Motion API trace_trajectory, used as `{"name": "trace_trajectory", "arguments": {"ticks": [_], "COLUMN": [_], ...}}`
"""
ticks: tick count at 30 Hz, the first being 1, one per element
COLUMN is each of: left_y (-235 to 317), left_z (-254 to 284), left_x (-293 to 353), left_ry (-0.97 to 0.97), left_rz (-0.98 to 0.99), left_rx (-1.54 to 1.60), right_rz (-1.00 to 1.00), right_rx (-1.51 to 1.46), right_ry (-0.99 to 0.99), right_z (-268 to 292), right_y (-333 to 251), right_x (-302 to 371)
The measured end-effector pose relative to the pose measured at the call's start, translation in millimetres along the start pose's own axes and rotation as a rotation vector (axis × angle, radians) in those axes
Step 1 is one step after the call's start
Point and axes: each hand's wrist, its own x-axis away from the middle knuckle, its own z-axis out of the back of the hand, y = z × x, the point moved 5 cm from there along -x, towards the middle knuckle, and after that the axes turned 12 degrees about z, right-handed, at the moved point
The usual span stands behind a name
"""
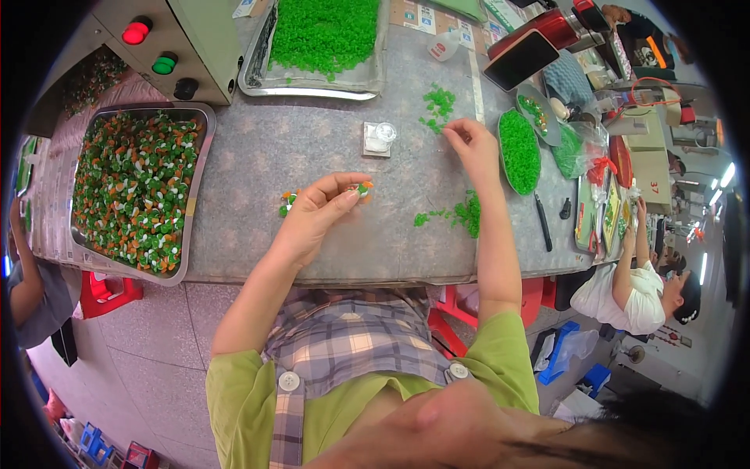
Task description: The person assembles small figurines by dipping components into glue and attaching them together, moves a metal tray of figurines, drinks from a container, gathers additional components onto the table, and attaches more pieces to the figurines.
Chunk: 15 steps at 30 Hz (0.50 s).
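Note:
My left hand (312, 213) pinches a small orange, white and green piece (364, 189) between thumb and fingertips, above the middle of the grey table. More pieces of the same colours (288, 202) lie partly hidden behind that hand. My right hand (475, 150) is closed in a pinch beside a loose patch of tiny green pieces (439, 104); anything between its fingertips is too small to make out. Another scatter of green pieces (467, 214) lies under and beside my right forearm. Between the hands and farther back, a small clear round dish (385, 132) sits on a pale square block (374, 148).
A metal tray (191, 205) heaped with orange, white and green pieces stands left, below a machine box (184, 23) with buttons. Behind is a tray (312, 93) of green pieces. At right are an oval dish (502, 125) of green pieces, a phone (522, 60) and a black pen-like tool (543, 223).

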Motion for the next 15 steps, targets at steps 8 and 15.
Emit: {"name": "trace_trajectory", "arguments": {"ticks": [8,15], "left_y": [-0.3,0.9], "left_z": [3.0,-24.2], "left_x": [-7.9,-7.0], "left_ry": [0.024,-0.019], "left_rz": [-0.041,-0.035], "left_rx": [-0.095,-0.141], "right_rz": [0.274,0.030], "right_rx": [0.440,-0.846], "right_ry": [-0.057,-0.255], "right_z": [-7.0,-30.5], "right_y": [-20.6,-90.9], "right_x": [4.5,48.7]}}
